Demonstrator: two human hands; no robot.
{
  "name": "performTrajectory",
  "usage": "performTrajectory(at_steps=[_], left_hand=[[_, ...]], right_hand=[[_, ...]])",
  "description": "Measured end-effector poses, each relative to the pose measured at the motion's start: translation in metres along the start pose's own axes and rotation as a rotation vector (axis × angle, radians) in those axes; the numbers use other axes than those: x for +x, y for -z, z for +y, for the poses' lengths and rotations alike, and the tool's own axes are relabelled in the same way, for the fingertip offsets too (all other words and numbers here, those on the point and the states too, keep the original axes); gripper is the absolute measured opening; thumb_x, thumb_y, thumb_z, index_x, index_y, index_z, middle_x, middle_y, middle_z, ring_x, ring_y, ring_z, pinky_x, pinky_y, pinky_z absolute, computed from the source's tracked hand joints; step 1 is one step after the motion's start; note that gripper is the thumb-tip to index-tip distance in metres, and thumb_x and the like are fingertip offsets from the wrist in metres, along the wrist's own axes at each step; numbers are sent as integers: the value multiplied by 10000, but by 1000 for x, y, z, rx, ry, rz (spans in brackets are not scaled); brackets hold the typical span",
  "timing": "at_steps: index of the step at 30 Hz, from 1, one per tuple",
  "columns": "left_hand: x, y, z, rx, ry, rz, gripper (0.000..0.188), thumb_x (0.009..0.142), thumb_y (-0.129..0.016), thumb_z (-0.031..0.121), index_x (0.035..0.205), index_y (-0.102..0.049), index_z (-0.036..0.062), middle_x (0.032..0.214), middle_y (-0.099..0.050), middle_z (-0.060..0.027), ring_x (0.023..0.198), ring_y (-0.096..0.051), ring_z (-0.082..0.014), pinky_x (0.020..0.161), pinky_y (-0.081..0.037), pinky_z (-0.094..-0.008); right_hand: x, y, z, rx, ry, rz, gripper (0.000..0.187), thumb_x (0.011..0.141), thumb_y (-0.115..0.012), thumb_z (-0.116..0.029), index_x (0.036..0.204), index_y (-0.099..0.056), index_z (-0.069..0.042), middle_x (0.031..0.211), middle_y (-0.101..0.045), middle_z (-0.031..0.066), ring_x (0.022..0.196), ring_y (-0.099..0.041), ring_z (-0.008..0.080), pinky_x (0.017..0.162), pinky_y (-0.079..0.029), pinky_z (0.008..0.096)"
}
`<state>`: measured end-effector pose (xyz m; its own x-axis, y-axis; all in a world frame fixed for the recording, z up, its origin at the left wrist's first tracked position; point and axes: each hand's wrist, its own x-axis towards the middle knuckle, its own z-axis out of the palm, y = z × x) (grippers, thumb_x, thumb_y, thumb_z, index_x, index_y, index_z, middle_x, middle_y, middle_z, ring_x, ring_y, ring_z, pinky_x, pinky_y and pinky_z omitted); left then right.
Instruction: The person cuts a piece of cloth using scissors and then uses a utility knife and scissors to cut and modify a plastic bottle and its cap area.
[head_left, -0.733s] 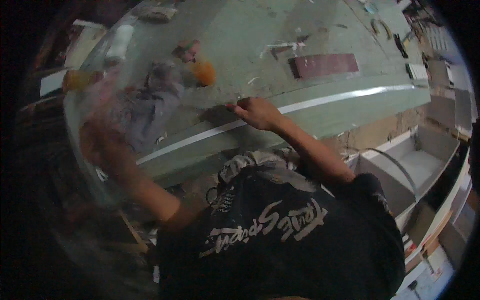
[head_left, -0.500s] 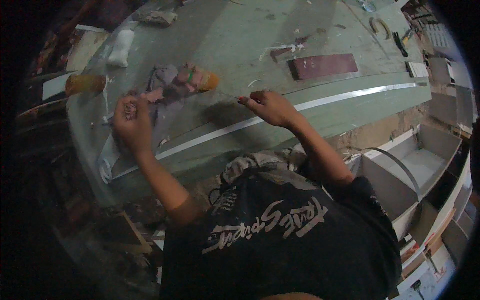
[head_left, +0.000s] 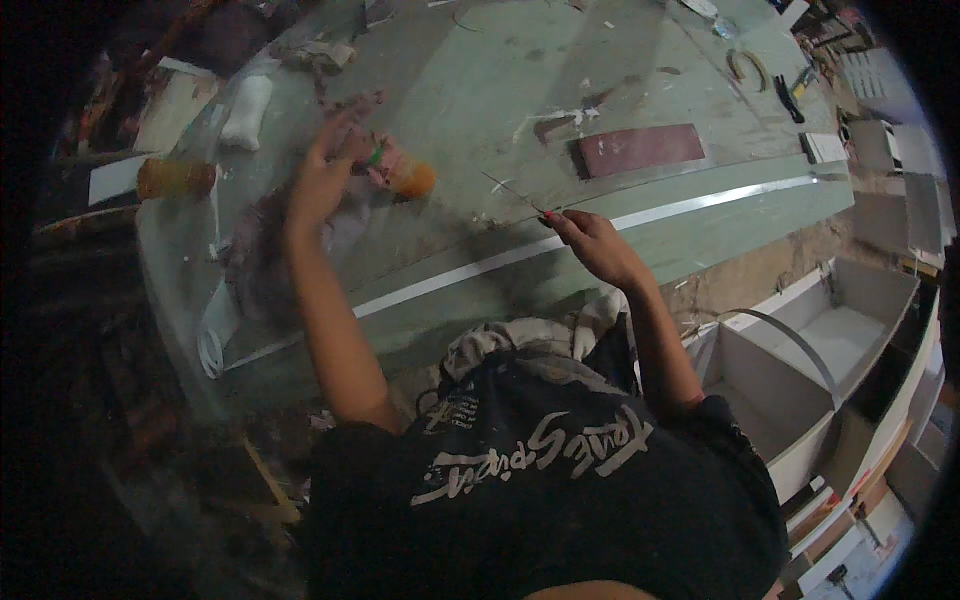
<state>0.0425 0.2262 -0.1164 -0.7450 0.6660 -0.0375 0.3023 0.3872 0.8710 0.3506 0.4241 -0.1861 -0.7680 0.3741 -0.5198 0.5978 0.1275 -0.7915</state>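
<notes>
My right hand [head_left: 597, 243] is closed on a thin metal tool with a red end [head_left: 547, 215]. Its narrow shaft points up and left over the green table; its exact kind is too small to make out. My left hand [head_left: 318, 190] is at the end of a pinkish bottle [head_left: 388, 160] with a green band and an orange cap. The bottle lies on its side. Motion smears those fingers, so whether they grip it I cannot tell. Beside my left forearm is a blurred dark greyish-purple patch, perhaps cloth. A long white strip [head_left: 480, 262] runs across the table in front of me.
The strip ends in a coil [head_left: 210, 352] at the left edge. Behind it lie a maroon block [head_left: 640, 150], a white bottle-like object [head_left: 246, 112] and an amber roll [head_left: 175, 179]. Pliers [head_left: 790, 98] lie far right. White open drawers [head_left: 830, 335] stand at my right.
My left hand has moved right and away from me, to the bottle's end. My right hand has moved right and slightly closer to me, still with the thin tool.
</notes>
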Motion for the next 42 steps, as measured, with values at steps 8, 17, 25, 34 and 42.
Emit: performTrajectory(at_steps=[8,17,25,34,42], left_hand=[[-43,-9,-26,-256,300,108,444,919,-679,258,1261,-594,-12,1111,-666,-94,920,-633,-145,833,-471,-275],[-60,-23,-17,-299,25,466,368,824,-764,75,1147,-611,-13,952,-699,-101,825,-632,-109,738,-478,-238],[-70,-29,-10,-330,51,564,473,838,-754,68,1206,-470,-19,955,-679,-127,847,-648,-164,765,-502,-271],[-68,-31,-26,-176,-8,631,459,876,-728,126,1210,-437,7,1068,-620,-124,882,-627,-167,763,-502,-292],[-62,-40,-21,-520,269,532,454,885,-722,187,1253,-518,16,1133,-610,-75,1015,-597,-152,781,-482,-280]], right_hand=[[-7,-1,23,129,-4,90,576,975,-474,-526,876,-572,34,726,-527,91,717,-487,188,679,-422,339],[0,-61,-32,478,188,-71,442,1016,-449,-440,850,-540,-41,705,-442,-20,669,-407,87,588,-362,271],[37,-109,-109,351,327,-190,454,1027,-399,-468,885,-525,-56,758,-439,-33,692,-404,83,614,-375,262],[59,-137,-107,481,366,-176,479,1019,-397,-484,846,-520,-54,726,-470,9,656,-432,116,590,-375,296],[60,-136,-94,779,257,-131,382,1020,-407,-465,850,-478,-130,690,-382,-68,571,-337,36,480,-277,219]])
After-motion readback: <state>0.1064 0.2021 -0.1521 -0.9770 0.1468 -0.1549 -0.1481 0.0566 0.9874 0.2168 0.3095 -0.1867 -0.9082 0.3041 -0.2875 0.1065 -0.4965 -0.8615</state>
